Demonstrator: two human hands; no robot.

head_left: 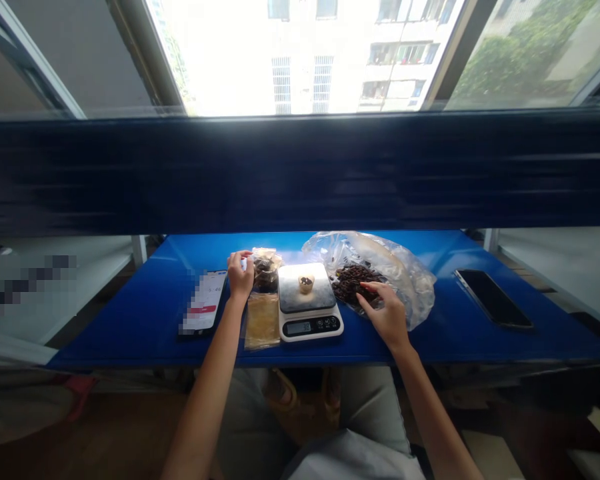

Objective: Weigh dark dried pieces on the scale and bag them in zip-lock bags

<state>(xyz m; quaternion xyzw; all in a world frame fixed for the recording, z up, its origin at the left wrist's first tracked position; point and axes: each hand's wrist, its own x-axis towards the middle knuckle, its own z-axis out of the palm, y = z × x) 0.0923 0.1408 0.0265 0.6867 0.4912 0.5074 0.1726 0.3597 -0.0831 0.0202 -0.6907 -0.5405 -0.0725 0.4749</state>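
My right hand (pixel 386 311) reaches over a pile of small dark brown dried pieces (pixel 355 280), thumb and fingers apart at the pile's near edge. The pile lies on an opened clear plastic bag (pixel 420 287). Left of it stands a white kitchen scale (pixel 311 328) with a lit display. On its plate sits a small light-coloured cup (pixel 306 287) with something dark inside. My left hand (pixel 241 275) is loosely bent and open beside some small filled clear bags (pixel 266 270). Nearer me lies a stack of flat, yellowish zip bags (pixel 263 321).
A phone (pixel 205 303) with a lit screen lies at the left of the blue table (pixel 145 320). Another phone (pixel 495 299), dark-screened, lies at the right. A wide blue board (pixel 300 173) crosses above the table's far side, in front of a bright window (pixel 230 60).
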